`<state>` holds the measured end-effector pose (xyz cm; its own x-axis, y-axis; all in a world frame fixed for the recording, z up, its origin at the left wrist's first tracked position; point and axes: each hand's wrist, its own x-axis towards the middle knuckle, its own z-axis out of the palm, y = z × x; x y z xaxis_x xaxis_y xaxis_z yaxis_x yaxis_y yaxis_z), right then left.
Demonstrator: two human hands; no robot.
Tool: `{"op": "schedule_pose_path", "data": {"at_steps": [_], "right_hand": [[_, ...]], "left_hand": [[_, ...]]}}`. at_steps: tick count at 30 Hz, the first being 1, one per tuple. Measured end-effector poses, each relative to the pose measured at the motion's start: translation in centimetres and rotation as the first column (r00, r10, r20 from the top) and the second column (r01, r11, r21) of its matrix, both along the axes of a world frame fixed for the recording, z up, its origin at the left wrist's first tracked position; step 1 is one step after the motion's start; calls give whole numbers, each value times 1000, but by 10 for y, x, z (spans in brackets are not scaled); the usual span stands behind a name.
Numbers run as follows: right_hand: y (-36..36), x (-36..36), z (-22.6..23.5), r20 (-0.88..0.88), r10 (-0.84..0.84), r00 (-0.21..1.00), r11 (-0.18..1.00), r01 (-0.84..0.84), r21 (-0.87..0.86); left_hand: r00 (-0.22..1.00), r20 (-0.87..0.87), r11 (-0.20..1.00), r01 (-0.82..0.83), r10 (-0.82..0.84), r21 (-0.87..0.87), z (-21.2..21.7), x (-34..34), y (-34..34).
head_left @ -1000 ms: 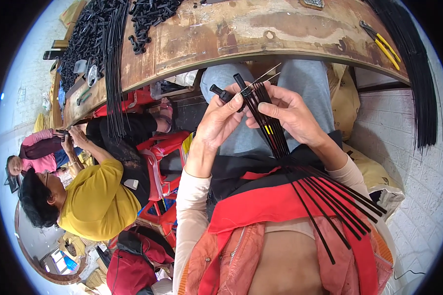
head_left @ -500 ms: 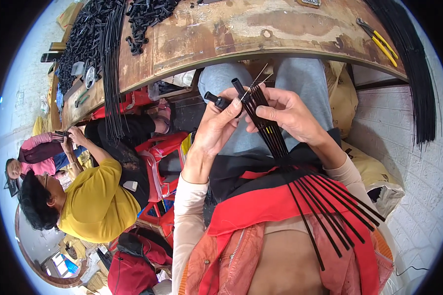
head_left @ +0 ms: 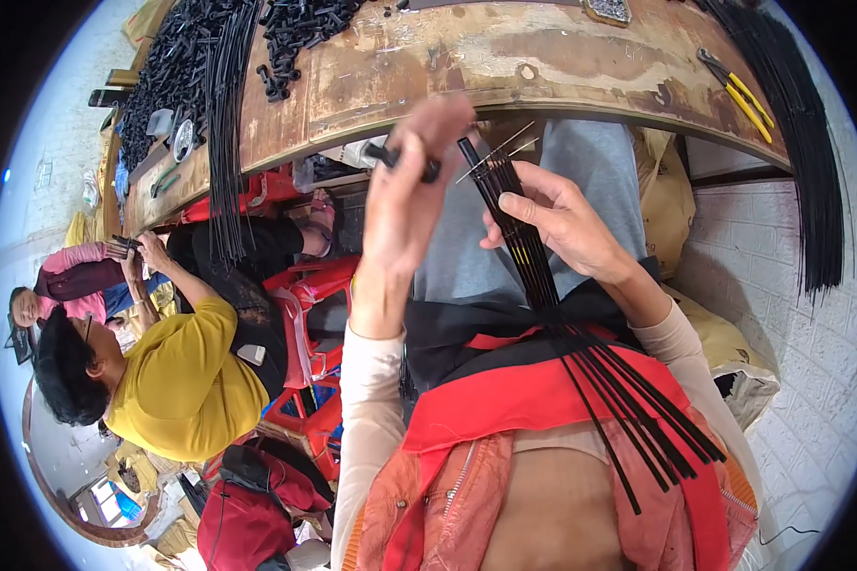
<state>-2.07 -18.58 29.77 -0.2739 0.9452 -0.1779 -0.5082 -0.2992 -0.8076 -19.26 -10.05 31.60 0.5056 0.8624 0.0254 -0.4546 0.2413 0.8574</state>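
Note:
My right hand (head_left: 564, 217) is closed round a bundle of thin black rods (head_left: 522, 249) with small yellow marks. Their lower ends fan out over my lap and red apron. At the bundle's upper end, thin metal wires (head_left: 512, 143) stick out crosswise, beside a thicker black tube end (head_left: 468, 149). My left hand (head_left: 411, 195), smeared by motion, is apart from the bundle, raised near the table edge. A short black plastic piece with a wider end (head_left: 428, 169) is held in it under the thumb; the fingertips are blurred.
Ahead is a worn wooden table (head_left: 390, 71) with heaped black plastic parts (head_left: 176, 86), hanging black rods (head_left: 227, 143) and yellow-handled pliers (head_left: 747, 103). More black rods (head_left: 809, 162) hang at the right. A co-worker in a yellow shirt (head_left: 190, 381) sits left, near a red chair (head_left: 300, 324).
My left hand has left the bundle's top and moved up and to the left with the black plastic piece. My right hand still holds the rods, whose lower ends have drawn slightly together.

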Motion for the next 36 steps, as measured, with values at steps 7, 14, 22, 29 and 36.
{"op": "schedule_pose_path", "data": {"at_steps": [7, 14, 22, 29, 36], "right_hand": [[-2, 0, 6, 47, 4, 999, 1000, -5, 20], [1, -2, 5, 51, -24, 998, 1000, 24, 10], [0, -3, 6, 29, -52, 998, 999, 52, -4], [0, -4, 6, 84, -50, 995, 999, 48, 19], [2, -6, 4, 91, -41, 995, 999, 40, 3]], "left_hand": [[854, -292, 898, 438, -430, -40, 23, 15, 30], [991, -120, 996, 58, -66, -61, 5, 2, 8], [989, -139, 992, 40, -56, -117, 16, 5, 4], [950, -298, 995, -92, 98, 34, 3, 7, 8], [986, -164, 988, -56, 32, -146, 16, 6, 1]]}}
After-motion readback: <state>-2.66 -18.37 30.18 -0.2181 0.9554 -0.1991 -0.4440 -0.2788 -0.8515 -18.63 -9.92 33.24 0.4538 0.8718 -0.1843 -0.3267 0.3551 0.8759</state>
